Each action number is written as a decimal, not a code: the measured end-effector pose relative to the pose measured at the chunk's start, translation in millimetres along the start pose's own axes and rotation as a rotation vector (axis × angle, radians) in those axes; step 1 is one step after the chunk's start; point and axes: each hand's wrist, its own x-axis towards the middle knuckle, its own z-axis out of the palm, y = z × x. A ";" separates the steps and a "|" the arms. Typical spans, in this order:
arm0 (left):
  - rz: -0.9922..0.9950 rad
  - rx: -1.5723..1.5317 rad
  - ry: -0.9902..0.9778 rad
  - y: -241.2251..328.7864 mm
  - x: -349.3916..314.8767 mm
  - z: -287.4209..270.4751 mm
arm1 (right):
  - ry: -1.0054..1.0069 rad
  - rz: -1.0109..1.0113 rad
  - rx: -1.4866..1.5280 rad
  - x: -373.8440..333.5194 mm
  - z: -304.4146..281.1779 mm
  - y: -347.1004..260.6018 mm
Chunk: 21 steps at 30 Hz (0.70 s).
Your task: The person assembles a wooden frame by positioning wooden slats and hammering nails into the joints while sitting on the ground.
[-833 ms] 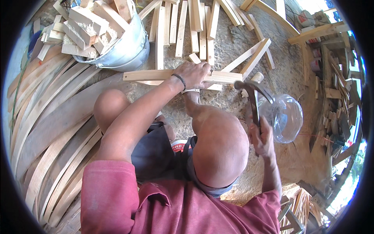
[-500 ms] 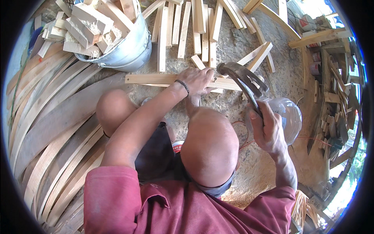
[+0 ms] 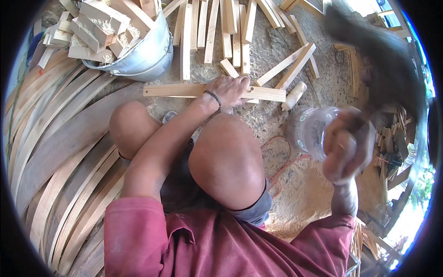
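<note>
My left hand (image 3: 226, 92), wearing a dark braided bracelet, is closed over the middle of a pale wooden strip (image 3: 175, 90) that lies crosswise beyond my knees. Just right of my fingertips a small dark spot, possibly a nail, shows on the strip. Raised at the right, my right hand (image 3: 347, 147) grips a claw hammer (image 3: 385, 57). Motion smears both hand and hammer, and the dark head is large and close. A short wooden offcut (image 3: 229, 68) lies just past my left hand.
Wood blocks and shavings fill a bucket (image 3: 147, 57) at the far left. Curved planks (image 3: 60, 138) are stacked along the left. Several straight sticks (image 3: 210, 32) lie beyond the strip. A small bottle (image 3: 294, 96) and a clear plastic jug (image 3: 311, 129) stand near a red cord (image 3: 277, 177).
My right hand has swung the hammer up and to the right, away from the strip. The left hand keeps its hold on the strip. My right knee has shifted left.
</note>
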 end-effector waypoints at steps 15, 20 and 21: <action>-0.001 0.069 -0.004 -9.6 9.5 15.6 | -0.101 0.192 -0.045 5.3 -3.0 -4.1; 0.034 0.023 -0.005 2.3 16.1 2.7 | -0.311 0.177 -0.271 -37.1 30.0 71.1; 0.017 0.029 0.024 0.6 13.1 -0.4 | -0.536 0.458 -0.284 -30.9 36.5 74.5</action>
